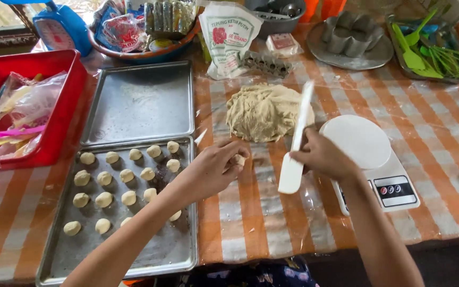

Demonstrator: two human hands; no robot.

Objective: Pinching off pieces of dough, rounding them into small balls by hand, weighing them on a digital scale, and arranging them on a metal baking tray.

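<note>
My left hand [214, 167] pinches a small piece of dough [238, 159] between its fingertips, just right of the near baking tray [181, 255]. My right hand [322, 157] grips a white spatula [296, 146] by the middle, its blade end pointing toward me. A big mound of pale dough [264, 111] lies on the plastic-covered table just beyond both hands. Several small dough balls [104, 178] sit in rows on the near tray.
An empty metal tray [139, 101] lies behind the filled one. A white kitchen scale [370, 154] stands right of my right hand. A red basket [59, 106] is at the left. A flour bag [228, 37], a bowl of packets, metal moulds [349, 34] and green utensils [426, 53] line the back.
</note>
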